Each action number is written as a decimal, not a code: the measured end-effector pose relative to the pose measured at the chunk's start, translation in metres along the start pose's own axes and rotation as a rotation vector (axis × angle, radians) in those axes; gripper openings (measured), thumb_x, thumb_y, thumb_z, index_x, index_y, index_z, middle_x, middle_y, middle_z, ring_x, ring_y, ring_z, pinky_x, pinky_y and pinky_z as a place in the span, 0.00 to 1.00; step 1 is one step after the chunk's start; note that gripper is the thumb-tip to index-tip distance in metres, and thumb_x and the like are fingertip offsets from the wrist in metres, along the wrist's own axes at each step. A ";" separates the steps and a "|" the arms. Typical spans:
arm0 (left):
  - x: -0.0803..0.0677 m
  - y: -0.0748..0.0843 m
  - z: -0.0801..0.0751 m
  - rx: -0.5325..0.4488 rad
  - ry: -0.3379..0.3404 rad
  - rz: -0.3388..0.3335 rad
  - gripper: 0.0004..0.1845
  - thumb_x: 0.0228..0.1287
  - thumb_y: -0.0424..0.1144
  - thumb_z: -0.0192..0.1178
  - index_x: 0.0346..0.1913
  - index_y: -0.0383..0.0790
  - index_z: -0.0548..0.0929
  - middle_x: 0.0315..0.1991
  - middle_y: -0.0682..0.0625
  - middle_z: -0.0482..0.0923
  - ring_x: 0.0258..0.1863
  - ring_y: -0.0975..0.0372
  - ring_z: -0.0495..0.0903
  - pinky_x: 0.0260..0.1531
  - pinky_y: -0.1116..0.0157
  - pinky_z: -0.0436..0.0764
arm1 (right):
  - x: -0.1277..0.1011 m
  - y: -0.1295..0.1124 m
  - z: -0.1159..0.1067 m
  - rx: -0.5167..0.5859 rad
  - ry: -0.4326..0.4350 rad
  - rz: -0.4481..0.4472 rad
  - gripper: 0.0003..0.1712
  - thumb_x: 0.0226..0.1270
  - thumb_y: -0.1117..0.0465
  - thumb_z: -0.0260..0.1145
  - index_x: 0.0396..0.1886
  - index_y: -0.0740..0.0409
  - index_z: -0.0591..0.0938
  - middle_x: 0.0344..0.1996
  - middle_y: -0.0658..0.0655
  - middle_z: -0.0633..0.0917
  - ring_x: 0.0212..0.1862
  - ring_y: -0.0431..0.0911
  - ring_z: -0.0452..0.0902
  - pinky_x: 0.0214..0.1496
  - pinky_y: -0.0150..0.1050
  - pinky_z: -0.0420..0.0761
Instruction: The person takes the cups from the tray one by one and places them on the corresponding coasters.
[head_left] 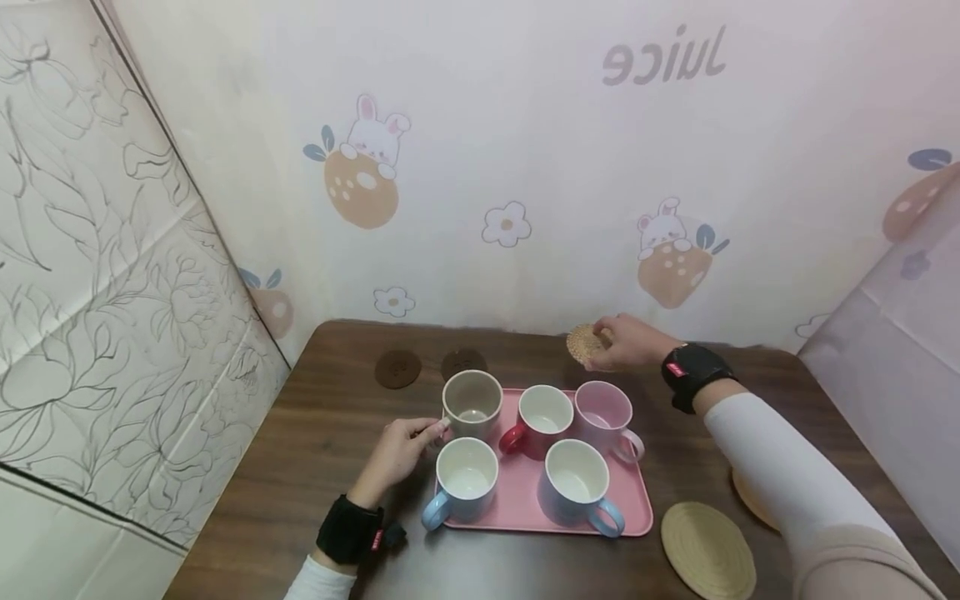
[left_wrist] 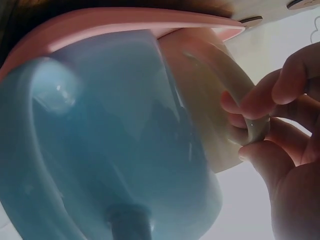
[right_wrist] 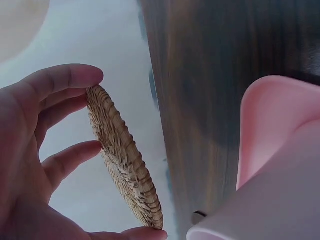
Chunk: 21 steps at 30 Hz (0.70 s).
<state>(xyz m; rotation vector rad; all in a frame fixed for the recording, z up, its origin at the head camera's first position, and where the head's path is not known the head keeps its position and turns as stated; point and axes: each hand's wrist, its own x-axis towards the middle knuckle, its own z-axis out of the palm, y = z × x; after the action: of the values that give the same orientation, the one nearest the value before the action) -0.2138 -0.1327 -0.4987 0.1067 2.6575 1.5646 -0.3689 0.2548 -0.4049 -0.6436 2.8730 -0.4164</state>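
We are pinching a woven coaster (head_left: pixel 582 342) in our right hand (head_left: pixel 626 342), holding it edge-on just above the far side of the table (head_left: pixel 315 450), behind the pink mug (head_left: pixel 604 413). Our left hand (head_left: pixel 397 454) is gripping the handle of the grey mug (head_left: pixel 472 403), standing at the tray's (head_left: pixel 517 500) far left corner. Four other mugs are sitting on the tray, a blue mug (head_left: pixel 463 482) nearest our left hand.
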 end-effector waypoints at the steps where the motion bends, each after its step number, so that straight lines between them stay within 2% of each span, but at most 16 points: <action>1: 0.000 0.000 0.000 0.004 0.000 0.004 0.12 0.69 0.43 0.59 0.43 0.39 0.88 0.34 0.46 0.87 0.26 0.63 0.78 0.26 0.67 0.77 | 0.005 -0.003 0.001 -0.007 -0.001 -0.011 0.44 0.46 0.40 0.76 0.57 0.63 0.76 0.43 0.65 0.80 0.44 0.53 0.72 0.42 0.43 0.74; 7: -0.004 -0.003 0.000 0.009 -0.011 0.061 0.15 0.70 0.46 0.57 0.41 0.39 0.88 0.33 0.47 0.87 0.27 0.64 0.79 0.27 0.69 0.78 | 0.036 -0.020 0.014 -0.066 -0.032 -0.052 0.42 0.44 0.41 0.76 0.55 0.63 0.77 0.43 0.65 0.80 0.44 0.54 0.74 0.45 0.47 0.76; 14: -0.006 -0.008 -0.001 -0.026 0.000 0.044 0.14 0.69 0.45 0.59 0.40 0.38 0.88 0.33 0.46 0.87 0.29 0.61 0.80 0.28 0.70 0.78 | 0.072 -0.036 0.038 -0.023 -0.142 -0.027 0.44 0.45 0.38 0.75 0.58 0.58 0.75 0.51 0.64 0.77 0.51 0.53 0.73 0.53 0.49 0.76; 17: -0.004 -0.008 -0.001 -0.013 0.007 0.046 0.14 0.69 0.46 0.58 0.40 0.39 0.89 0.33 0.47 0.87 0.28 0.63 0.80 0.28 0.71 0.77 | 0.084 -0.040 0.046 -0.033 -0.154 -0.068 0.44 0.44 0.38 0.75 0.57 0.58 0.76 0.49 0.64 0.77 0.50 0.53 0.73 0.51 0.49 0.76; 21: 0.000 -0.006 0.002 -0.021 0.009 0.064 0.14 0.69 0.46 0.59 0.41 0.40 0.89 0.33 0.47 0.88 0.29 0.64 0.80 0.28 0.71 0.77 | 0.091 -0.039 0.054 -0.102 -0.183 -0.107 0.42 0.43 0.39 0.76 0.55 0.57 0.76 0.46 0.63 0.76 0.48 0.54 0.72 0.49 0.49 0.76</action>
<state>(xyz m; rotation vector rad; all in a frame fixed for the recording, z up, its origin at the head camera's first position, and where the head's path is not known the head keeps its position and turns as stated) -0.2138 -0.1339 -0.5055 0.1860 2.6697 1.6143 -0.4231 0.1682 -0.4532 -0.8111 2.7074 -0.2140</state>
